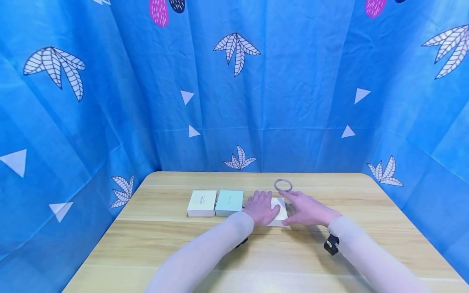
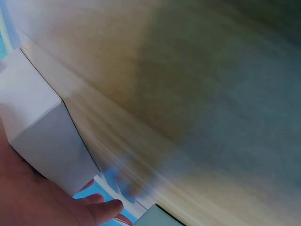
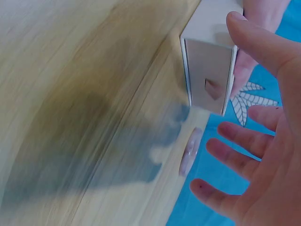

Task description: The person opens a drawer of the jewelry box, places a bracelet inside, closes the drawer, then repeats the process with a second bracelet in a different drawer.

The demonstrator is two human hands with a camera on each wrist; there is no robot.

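A white box (image 1: 277,212) stands on the table, its upper part partly hidden by my left hand (image 1: 261,208). That hand lies across the top with its fingers stretched forward and its thumb over the lid. My right hand (image 1: 305,209) is beside the box's right end, fingers spread and holding nothing. In the right wrist view, the thumb is close to the box (image 3: 209,75), whose end face has a small notch. A pale purple ring, like a bangle (image 1: 283,185), lies beyond the right fingertips.
Left of my left hand, a mint-green box (image 1: 229,202) and a cream box (image 1: 202,202) stand side by side. They rest on a wooden table (image 1: 176,244). A blue patterned curtain (image 1: 286,101) hangs behind the table and along its sides.
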